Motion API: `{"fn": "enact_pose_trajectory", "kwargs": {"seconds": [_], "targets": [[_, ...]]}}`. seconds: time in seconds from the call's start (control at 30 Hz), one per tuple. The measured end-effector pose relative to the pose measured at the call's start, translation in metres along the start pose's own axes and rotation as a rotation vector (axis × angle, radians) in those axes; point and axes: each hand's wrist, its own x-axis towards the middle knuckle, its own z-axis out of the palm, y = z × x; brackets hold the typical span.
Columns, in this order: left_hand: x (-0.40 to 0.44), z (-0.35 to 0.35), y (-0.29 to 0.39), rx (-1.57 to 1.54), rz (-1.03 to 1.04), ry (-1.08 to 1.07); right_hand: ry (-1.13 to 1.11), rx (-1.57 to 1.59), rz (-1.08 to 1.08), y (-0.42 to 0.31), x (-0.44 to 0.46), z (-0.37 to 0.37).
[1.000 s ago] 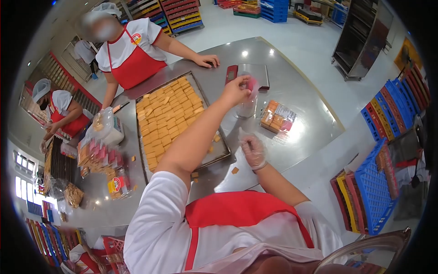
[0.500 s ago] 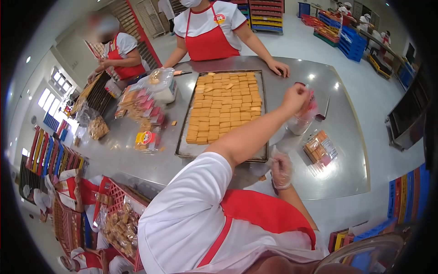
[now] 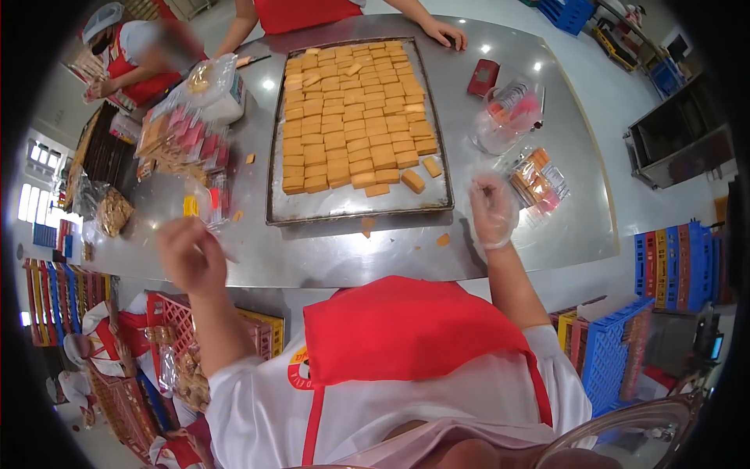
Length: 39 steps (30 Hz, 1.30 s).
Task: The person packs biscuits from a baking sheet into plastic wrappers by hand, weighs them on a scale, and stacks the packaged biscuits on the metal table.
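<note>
We found the baking tray (image 3: pixel 316 206) mid-frame, presumably for reach; gloved right hand (image 3: pixel 492 213) curled closed, blurred left hand's (image 3: pixel 191 256) grip indeterminable.

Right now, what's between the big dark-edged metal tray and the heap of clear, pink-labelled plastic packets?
The head view shows small orange biscuit bits there, on the shiny grey steel table.

My table (image 3: pixel 328 258) is smooth, shiny metal all around the tray (image 3: pixel 336 206). The tray is metal too, but duller, with a dark rim. The biscuits (image 3: pixel 351 117) on the tray look matt. Right of the tray, my right hand (image 3: pixel 492 209) has a thin, see-through plastic glove (image 3: pixel 500 223), and the pack (image 3: pixel 539 184) there has shiny, crinkly plastic. On my side of the tray, my apron (image 3: pixel 414 328) is matt cloth.
</note>
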Motion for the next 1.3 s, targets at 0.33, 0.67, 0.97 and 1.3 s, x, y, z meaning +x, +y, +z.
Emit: {"fn": "enact_pose_trajectory", "kwargs": {"seconds": [0.33,0.67,0.97,1.3], "targets": [[-0.161,0.043,0.009,-0.015,-0.546,-0.553,-0.71,-0.354,0.162,-0.053,0.052,0.029],[-0.16,0.048,0.012,-0.004,-0.539,-0.547,-0.771,-0.439,0.171,-0.038,0.037,0.053],[-0.157,0.047,0.013,-0.032,-0.551,-0.56,-0.72,-0.474,-0.12,-0.031,0.041,0.047],[-0.156,0.047,0.013,-0.035,-0.551,-0.531,-0.815,-0.56,-0.3,-0.053,0.044,0.081]]}}
